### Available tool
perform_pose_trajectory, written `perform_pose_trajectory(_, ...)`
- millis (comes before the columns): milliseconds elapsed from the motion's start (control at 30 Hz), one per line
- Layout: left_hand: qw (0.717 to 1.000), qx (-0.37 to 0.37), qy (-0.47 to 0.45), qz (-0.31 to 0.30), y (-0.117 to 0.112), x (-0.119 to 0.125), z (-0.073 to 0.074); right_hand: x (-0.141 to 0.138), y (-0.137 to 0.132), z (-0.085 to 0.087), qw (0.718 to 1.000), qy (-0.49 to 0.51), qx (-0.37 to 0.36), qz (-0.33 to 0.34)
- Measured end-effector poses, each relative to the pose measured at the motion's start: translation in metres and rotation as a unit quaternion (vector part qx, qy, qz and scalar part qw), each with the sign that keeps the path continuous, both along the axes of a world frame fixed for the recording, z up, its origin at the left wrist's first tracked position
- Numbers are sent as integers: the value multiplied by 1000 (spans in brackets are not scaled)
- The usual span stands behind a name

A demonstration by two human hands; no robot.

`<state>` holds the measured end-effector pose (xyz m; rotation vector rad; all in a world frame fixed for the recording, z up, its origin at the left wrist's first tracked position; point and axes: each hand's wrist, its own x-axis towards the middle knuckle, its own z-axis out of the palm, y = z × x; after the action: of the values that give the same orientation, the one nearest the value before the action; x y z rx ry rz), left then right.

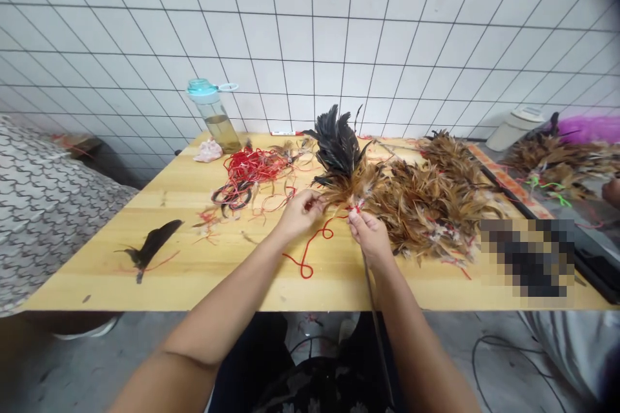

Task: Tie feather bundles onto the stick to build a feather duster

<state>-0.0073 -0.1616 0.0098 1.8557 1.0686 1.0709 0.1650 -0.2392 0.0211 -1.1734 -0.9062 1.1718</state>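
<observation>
**Hands:** L hand (300, 210) and R hand (371, 235) are close together but not touching, above the table (159, 284) near its front edge. Both are pinched shut on the base of the bundle (339, 155). L fingers are on the left side of the base, R fingertips at the red wrap. Exact finger contact is too small to tell.

**Bundle:** held just above the table, between the hands. Dark feathers fan upward, brown ones lie lower. String (310, 251) trails from the base in loose curls onto the wood. A thin rod (375, 310) runs down from under the R hand past the table edge.

**Handling, judged:** very light, soft and springy. Vanes likely crush or fray if squeezed, and quills prob. slip apart when grip eases. Best hold is at the bound quill base, not the tips. String is limp and apt to snag.

**Nearby:** feather pile (426, 200) just right of the bundle. String tangle (249, 171) to the left, bottle (216, 116) behind it. A lone black feather (152, 245) lies well apart, far left
</observation>
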Motion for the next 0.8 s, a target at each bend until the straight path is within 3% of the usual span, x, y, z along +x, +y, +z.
perform_pose_trajectory(100, 991, -80, -79, -68, -8, 8, 2, -4, -3, 7, 1000, -18, 11, -2)
perform_pose_trajectory(233, 942, -158, -236, -178, -20, 18, 11, -7, -4, 8, 995, -89, 33, -10)
perform_pose_trajectory(400, 950, -140, -271, -67, -28, 23, 18, -10, -6, 5, 950, -287, 45, -110)
perform_pose_trajectory(500, 948, -147, -272, -79, -31, 25, 21, -16, -9, 6, 913, -380, 62, -137)
perform_pose_trajectory(633, 961, -127, -236, -67, -35, 27, 23, -28, -13, 5, 884, -441, 71, -141)
perform_pose_trajectory(800, 979, -102, -174, -23, -36, 25, 19, -32, -14, 2, 878, -453, 75, -133)
